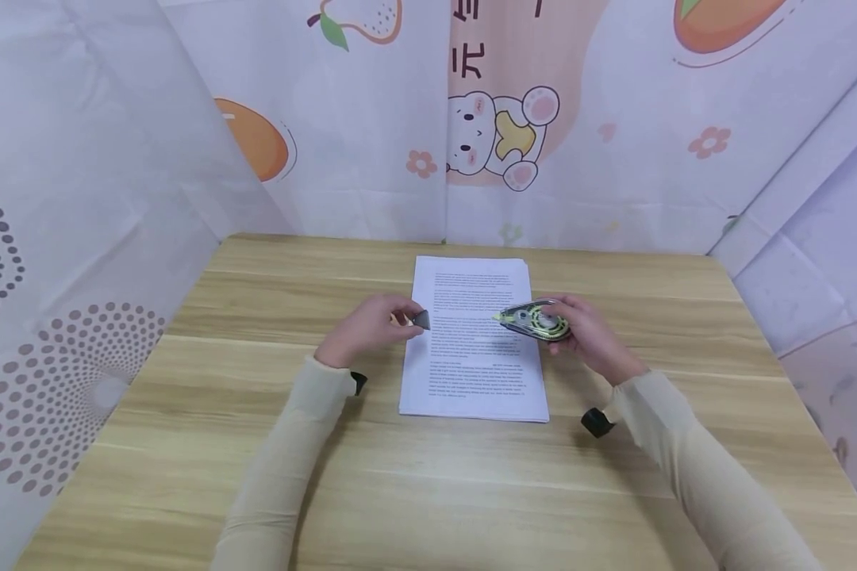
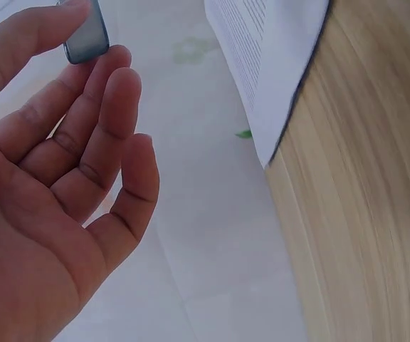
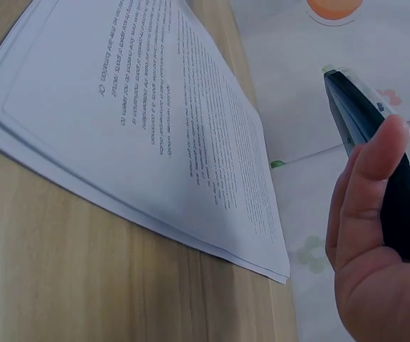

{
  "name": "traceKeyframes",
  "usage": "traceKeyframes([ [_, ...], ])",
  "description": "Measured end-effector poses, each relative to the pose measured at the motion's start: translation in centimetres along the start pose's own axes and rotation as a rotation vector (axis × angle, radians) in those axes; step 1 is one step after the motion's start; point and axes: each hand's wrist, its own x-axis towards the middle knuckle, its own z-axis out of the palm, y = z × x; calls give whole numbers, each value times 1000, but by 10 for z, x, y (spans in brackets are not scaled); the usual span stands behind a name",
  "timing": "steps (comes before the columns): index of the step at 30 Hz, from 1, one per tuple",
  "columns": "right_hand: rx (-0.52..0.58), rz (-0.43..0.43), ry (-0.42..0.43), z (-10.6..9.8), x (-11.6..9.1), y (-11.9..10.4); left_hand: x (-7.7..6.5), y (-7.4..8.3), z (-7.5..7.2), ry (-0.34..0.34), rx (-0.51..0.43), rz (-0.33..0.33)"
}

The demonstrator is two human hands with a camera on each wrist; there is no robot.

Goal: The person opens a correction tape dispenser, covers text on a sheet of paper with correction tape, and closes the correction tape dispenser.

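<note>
A stack of printed paper point(image 1: 471, 404) lies on the table between both hands. My right hand point(image 1: 586, 329) grips a correction tape point(image 1: 536, 320) with a black and yellow-green body, its tip pointing left above the page. In the right wrist view the correction tape point(image 3: 404, 206) shows its dark side, fingers and thumb round it. At the paper's left edge my left hand point(image 1: 371, 325) pinches a small grey translucent cap point(image 1: 420, 319) between thumb and fingertips. The left wrist view shows that cap point(image 2: 87, 39) near the top, with the other fingers loosely bent.
The wooden table point(image 1: 471, 500) runs to a printed curtain point(image 1: 343, 143) at the back, with more cloth at both sides. A black band piece point(image 1: 597, 423) hangs at the right wrist, and another point(image 1: 359, 384) at the left wrist.
</note>
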Motion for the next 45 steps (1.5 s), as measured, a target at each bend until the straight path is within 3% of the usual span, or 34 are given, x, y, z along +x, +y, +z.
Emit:
traceKeyframes([
  [13,7,8,-8,9,5,-1,13,9,12,-31,-18,54],
  [45,7,-7,-67,23,9,-3,27,33,27,-86,19,89],
])
